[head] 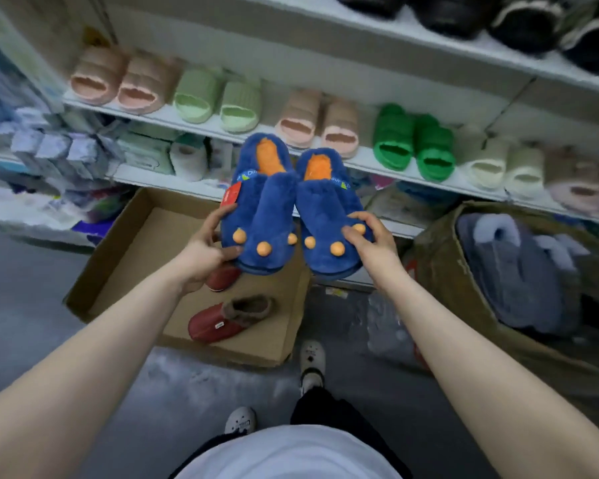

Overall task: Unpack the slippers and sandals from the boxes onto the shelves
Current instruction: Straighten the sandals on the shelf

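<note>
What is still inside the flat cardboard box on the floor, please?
Two dark red fur-lined slippers lie in the flat cardboard box; one is mostly hidden by the left hand and blue slippers.

— What is standing around in this place?
— White long shelf boards are running across a pale wall, one above the other.
— And below?
— A grey smooth floor is lying under everything, shining a little in soft, even light.
</note>
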